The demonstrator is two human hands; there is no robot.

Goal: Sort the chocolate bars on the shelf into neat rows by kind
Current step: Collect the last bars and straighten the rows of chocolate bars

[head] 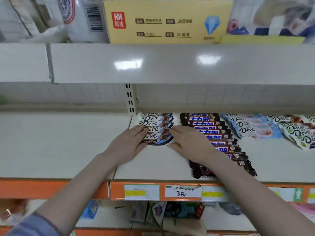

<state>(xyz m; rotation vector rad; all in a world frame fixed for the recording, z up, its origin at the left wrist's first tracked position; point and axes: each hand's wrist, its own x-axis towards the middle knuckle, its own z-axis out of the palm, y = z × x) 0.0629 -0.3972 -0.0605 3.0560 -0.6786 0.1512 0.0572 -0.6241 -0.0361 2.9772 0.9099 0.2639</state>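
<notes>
A blue sleeve (pixel 30 225) leads to the left hand (pixel 129 143); it and the right hand (pixel 189 142), fingers flat and unclenched, press a row of chocolate bars (pixel 156 126) on the shelf (pixel 68 142).

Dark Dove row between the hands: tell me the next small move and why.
Probably press both palms inward to square the dark Dove row. The left hand and right hand flank its ends, and the front bar sits slightly skewed against the bars behind.
</notes>
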